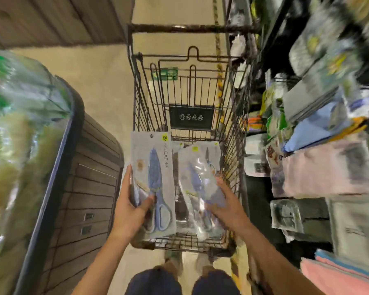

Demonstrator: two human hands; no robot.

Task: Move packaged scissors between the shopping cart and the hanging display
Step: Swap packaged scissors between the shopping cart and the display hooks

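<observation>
**Two scissor packs in hand over the cart: slip and snag risks**

We are standing at the near end of the wire shopping cart (188, 99), looking down into it. Our left hand (132, 207) is gripping one packaged pair of blue scissors (155, 184) by its lower left edge, fingers curled behind the card and thumb pressing the front. Our right hand (224, 201) is holding a second scissor pack (197, 179), fingers spread over its glossy plastic face; whether the thumb is wrapping underneath, we cannot tell. At least one more pack (180, 145) is showing between the two, lower in the basket. The hanging display is not identifiable; the shelves (320, 145) on the right are heavily blurred.

Risks we are noting:
- The right-hand hold is looking flat rather than pinched, so the slick blister could be sliding out as we lift.
- The left pack is being held at one corner only; it could be swinging and knocking the cart's side wires.
- Pack corners or hang holes could be catching in the wire grid.
- With both hands loaded, threading a hang hole onto a peg is likely awkward; a pack could be dropping to the floor (107, 88).
</observation>
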